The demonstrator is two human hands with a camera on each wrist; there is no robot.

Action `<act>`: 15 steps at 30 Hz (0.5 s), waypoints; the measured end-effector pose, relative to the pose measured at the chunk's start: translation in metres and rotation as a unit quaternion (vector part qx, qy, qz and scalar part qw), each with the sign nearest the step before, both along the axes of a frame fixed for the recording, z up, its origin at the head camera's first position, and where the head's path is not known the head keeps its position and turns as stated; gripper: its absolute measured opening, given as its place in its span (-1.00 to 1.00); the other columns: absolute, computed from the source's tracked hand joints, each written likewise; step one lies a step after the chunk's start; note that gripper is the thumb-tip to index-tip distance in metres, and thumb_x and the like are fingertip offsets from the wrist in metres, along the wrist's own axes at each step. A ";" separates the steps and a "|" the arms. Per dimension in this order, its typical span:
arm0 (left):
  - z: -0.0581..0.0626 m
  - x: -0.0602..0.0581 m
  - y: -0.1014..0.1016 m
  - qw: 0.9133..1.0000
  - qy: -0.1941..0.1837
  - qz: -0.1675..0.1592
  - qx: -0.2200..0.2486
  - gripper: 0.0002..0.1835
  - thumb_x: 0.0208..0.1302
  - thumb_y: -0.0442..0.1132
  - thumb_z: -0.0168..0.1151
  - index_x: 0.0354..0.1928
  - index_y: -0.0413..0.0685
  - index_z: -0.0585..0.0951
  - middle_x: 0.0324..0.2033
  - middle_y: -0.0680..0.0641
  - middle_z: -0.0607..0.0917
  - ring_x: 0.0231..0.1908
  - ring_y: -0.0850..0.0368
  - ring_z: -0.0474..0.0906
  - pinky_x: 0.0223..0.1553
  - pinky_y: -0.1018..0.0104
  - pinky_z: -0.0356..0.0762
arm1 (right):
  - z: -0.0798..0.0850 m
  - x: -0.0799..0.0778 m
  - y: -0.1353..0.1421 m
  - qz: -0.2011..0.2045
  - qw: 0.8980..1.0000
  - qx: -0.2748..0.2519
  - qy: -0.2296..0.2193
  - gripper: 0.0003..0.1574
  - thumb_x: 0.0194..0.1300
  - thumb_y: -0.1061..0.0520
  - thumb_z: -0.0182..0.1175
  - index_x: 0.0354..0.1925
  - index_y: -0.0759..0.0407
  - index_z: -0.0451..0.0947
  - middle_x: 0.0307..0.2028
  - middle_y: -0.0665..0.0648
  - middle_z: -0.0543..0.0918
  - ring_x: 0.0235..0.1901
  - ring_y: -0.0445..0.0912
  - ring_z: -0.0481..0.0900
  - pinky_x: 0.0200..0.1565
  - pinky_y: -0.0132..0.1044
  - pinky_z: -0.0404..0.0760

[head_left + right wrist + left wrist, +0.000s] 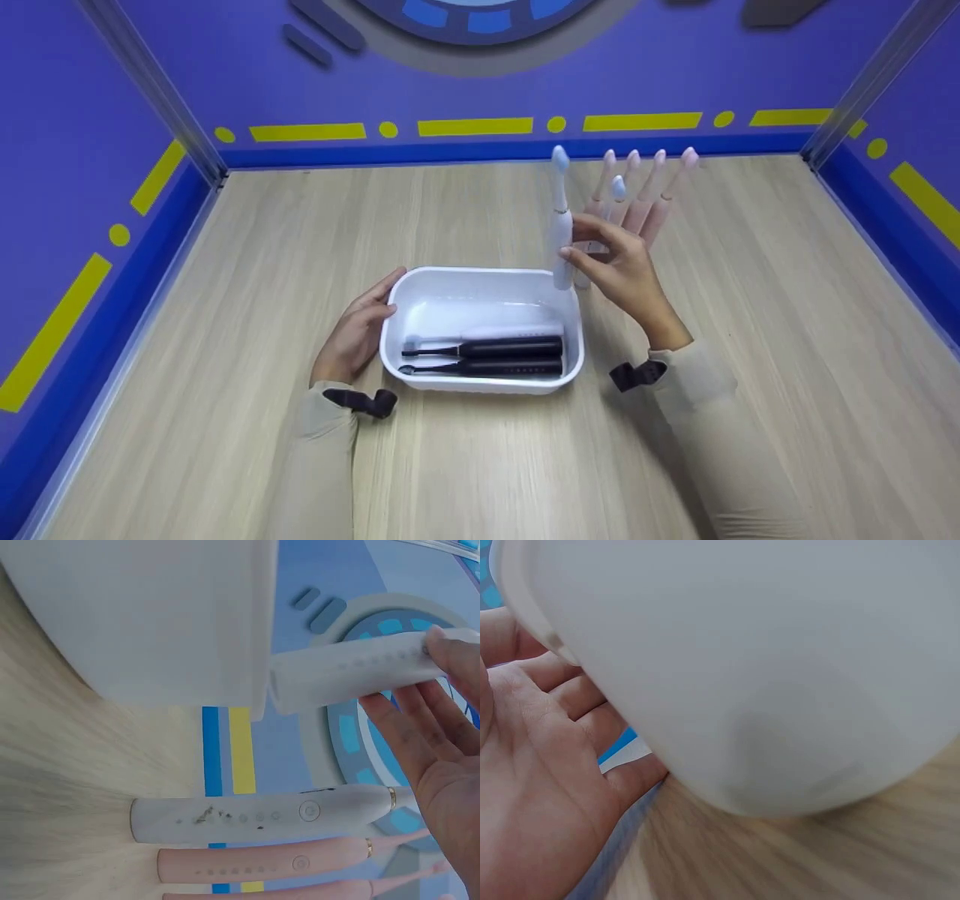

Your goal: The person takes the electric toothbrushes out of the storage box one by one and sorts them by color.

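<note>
My right hand pinches a white electric toothbrush with a pale blue head. The brush stands upright, its base at the back right corner of a white plastic bin; in the right wrist view the handle shows beside the bin's rim. My left hand holds the bin's left side, thumb at the rim and fingers against the outer wall. Inside lie two black electric toothbrushes and, behind them, a white one, heads to the left.
Several pink electric toothbrushes stand upright on the wooden table behind my right hand, with another white toothbrush beside them. Blue-purple panels with yellow marks wall the table at the back and both sides.
</note>
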State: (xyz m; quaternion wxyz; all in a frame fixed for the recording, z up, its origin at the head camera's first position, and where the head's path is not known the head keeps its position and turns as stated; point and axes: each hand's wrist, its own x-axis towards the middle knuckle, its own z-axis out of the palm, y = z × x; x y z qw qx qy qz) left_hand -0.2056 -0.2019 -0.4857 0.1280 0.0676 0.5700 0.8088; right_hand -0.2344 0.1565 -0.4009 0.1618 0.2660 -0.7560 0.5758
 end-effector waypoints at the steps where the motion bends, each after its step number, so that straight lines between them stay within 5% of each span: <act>1: 0.000 0.000 0.000 1.000 -0.002 0.001 0.000 -0.31 0.27 -0.49 -0.18 0.47 -0.27 0.03 0.50 -0.16 -0.01 0.50 0.05 -0.15 0.49 0.20 -0.21 | -0.001 0.001 0.000 -0.002 1.000 -0.013 -0.002 -0.49 0.10 0.42 0.30 0.07 0.46 0.51 -0.13 0.31 0.67 -0.14 -0.25 0.64 -0.15 -0.40 0.67; 8: -0.001 0.001 -0.001 1.000 0.000 0.000 0.000 -0.31 0.27 -0.50 -0.20 0.48 -0.28 0.01 0.51 -0.18 -0.02 0.50 0.01 -0.15 0.49 0.16 -0.21 | -0.008 0.004 0.005 -0.042 0.996 -0.080 0.011 -0.49 0.13 0.45 0.26 0.08 0.53 0.45 -0.14 -0.09 0.67 -0.12 -0.22 0.64 -0.14 -0.40 0.67; 15: -0.001 -0.001 -0.001 1.000 0.002 -0.006 0.003 -0.31 0.26 -0.52 -0.23 0.48 -0.30 -0.02 0.51 -0.20 -0.05 0.50 -0.02 -0.17 0.49 0.14 -0.21 | -0.015 0.007 0.012 -0.088 0.989 -0.113 0.018 -0.50 0.14 0.43 0.26 0.07 0.55 0.44 -0.18 -0.14 0.67 -0.12 -0.25 0.63 -0.12 -0.47 0.63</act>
